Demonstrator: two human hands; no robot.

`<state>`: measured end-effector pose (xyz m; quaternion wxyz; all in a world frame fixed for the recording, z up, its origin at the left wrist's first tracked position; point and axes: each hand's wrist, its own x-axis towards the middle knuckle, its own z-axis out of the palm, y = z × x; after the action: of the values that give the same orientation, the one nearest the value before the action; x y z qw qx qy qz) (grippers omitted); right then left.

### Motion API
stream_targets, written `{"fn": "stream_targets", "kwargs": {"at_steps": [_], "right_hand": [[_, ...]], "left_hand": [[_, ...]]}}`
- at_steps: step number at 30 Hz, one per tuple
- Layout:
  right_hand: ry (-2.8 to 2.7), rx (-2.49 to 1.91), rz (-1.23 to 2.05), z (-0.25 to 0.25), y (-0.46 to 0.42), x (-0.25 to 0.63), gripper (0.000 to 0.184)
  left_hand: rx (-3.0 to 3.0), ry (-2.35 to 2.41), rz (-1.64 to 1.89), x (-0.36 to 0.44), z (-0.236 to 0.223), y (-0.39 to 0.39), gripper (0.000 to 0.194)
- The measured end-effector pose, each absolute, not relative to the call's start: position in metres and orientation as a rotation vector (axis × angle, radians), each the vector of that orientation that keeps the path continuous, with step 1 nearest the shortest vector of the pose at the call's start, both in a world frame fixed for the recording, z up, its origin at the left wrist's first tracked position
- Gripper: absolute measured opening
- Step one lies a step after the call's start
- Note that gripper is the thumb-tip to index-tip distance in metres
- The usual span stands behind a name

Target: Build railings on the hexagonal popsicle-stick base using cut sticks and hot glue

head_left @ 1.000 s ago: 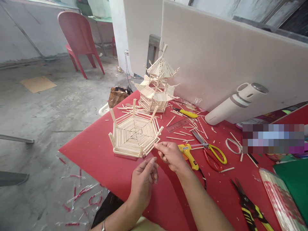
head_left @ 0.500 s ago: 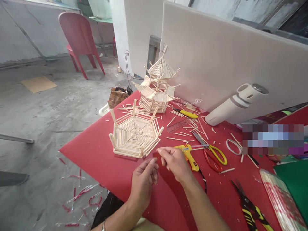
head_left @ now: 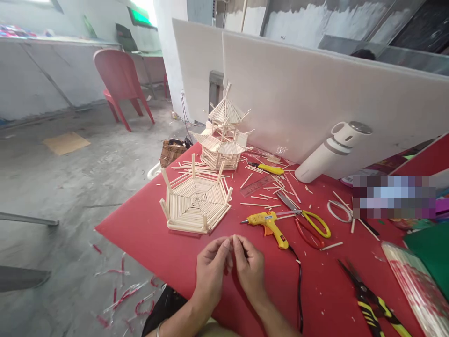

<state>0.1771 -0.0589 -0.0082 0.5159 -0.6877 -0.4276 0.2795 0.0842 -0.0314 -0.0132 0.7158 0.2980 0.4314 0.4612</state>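
Note:
My left hand (head_left: 214,262) and my right hand (head_left: 247,263) meet fingertip to fingertip above the red table, thumbs and forefingers pinched. Anything between the fingers is too small or too hidden to make out. Just beyond them lies a polygonal base (head_left: 196,199) of thin wooden sticks, with short posts rising at its corners. A yellow hot glue gun (head_left: 268,224) rests to the right of my hands, its nozzle facing left. Behind the base stands a tiered pagoda model (head_left: 224,135) built from the same sticks.
Scissors with yellow and red handles (head_left: 308,224), a yellow utility knife (head_left: 268,168), a clear ruler (head_left: 256,186) and loose sticks lie to the right. Farther right are a white bottle (head_left: 329,152), black-and-yellow cutters (head_left: 368,299) and a pack of sticks (head_left: 414,290). The table's left edge borders the floor.
My right hand has moved left and down, away from the glue gun, to meet my left hand. The view has tilted slightly upward. The base and model stay in place.

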Motion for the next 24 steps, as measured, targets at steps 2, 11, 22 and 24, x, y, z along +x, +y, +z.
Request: {"fn": "stream_targets", "kwargs": {"at_steps": [2, 11, 22, 24], "right_hand": [[-1.054, -1.610, 0.646, -0.0143, -0.0609, 0.1746, 0.033], [-1.090, -1.506, 0.705, -0.0191, -0.0593, 0.1783, 0.035], [-1.089, -1.456, 0.743, -0.0138, -0.0593, 0.1778, 0.035], [-1.092, -1.461, 0.752, -0.0158, -0.0587, 0.1781, 0.035]], "left_hand": [[0.710, 0.945, 1.041, 0.0838, -0.0158, -0.0341, 0.026], [0.847, 0.932, 1.057, 0.0791, -0.0219, -0.0382, 0.027], [0.820, 0.881, 1.089, 0.0796, -0.0228, -0.0402, 0.025], [0.814, 0.886, 1.093, 0.0799, -0.0217, -0.0404, 0.025]]}}
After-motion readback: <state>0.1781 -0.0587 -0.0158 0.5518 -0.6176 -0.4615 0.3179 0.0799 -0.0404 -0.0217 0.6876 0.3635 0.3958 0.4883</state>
